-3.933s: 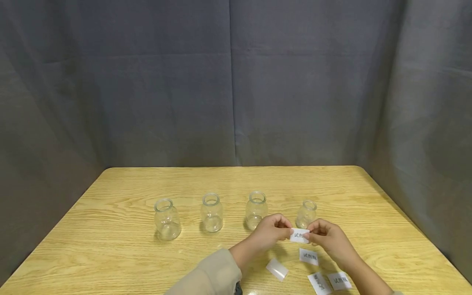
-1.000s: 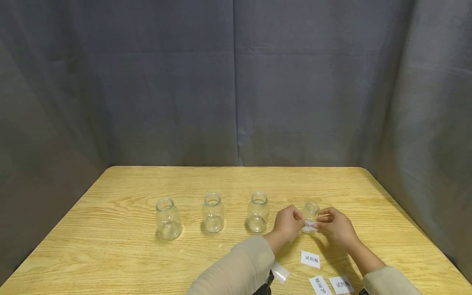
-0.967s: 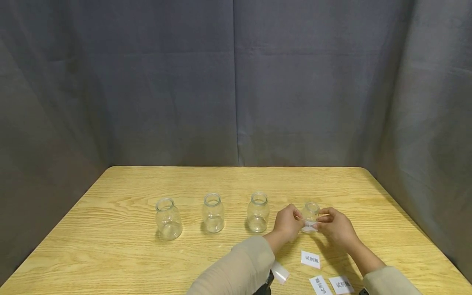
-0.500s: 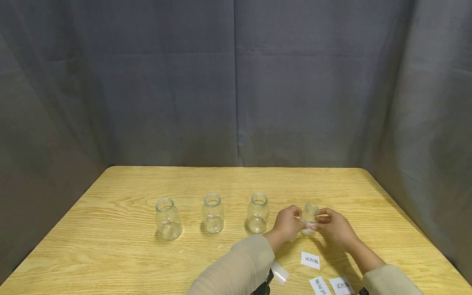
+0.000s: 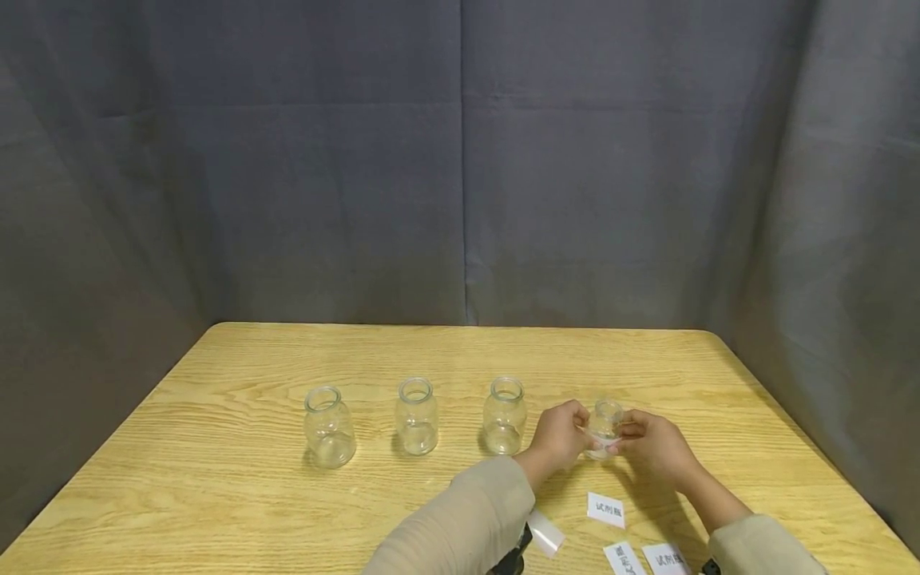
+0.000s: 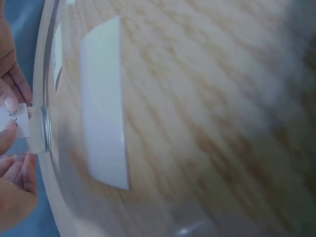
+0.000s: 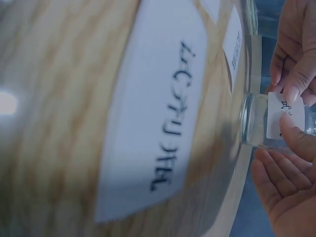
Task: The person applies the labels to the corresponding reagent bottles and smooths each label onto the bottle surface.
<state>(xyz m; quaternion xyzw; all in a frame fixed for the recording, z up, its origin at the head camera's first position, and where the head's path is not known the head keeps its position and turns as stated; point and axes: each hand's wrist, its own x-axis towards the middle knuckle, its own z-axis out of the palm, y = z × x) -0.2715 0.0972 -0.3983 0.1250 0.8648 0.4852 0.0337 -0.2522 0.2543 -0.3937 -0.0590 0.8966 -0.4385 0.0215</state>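
Both hands are at the small glass jar [image 5: 609,410] on the right of the row. A white label [image 7: 273,118] with black printed characters lies against the jar's front wall. My left hand [image 5: 559,435] holds the jar from the left, its thumb pressing one end of the label. From the other side my right hand [image 5: 657,447] grips it, fingers along the glass and thumb on the label's other end. In the right wrist view the thumbs hide part of the print, and the jar's base [image 7: 248,118] shows beneath the hands.
Three larger glass jars, at left [image 5: 330,435], centre [image 5: 416,423] and right [image 5: 504,423], stand upright left of the hands. Printed labels [image 5: 606,509] lie on the wooden table [image 5: 216,511] near the front, beside a glossy blank strip [image 5: 545,533]. Grey curtains surround the table.
The label, earlier stretched between both hands in front of the small jar, has moved forward onto its wall. Lately the thumbs have shifted over the label, and the jar has come slightly nearer.
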